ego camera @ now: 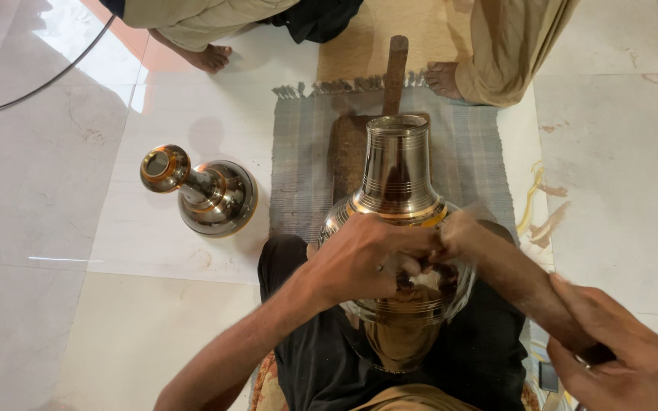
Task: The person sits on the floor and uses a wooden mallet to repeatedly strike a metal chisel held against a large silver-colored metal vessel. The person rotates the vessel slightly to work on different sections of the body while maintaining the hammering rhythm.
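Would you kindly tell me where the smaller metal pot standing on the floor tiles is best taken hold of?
Probably by its narrow neck. The smaller metal pot stands apart on the floor tiles, with a round, polished belly that looks slippery. The flared mouth above the neck would stop a grip sliding off. Come from above, where nothing blocks it.

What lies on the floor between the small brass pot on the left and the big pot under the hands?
In the head view, only bare pale floor tile and the left edge of the striped mat separate the small pot from the big pot.
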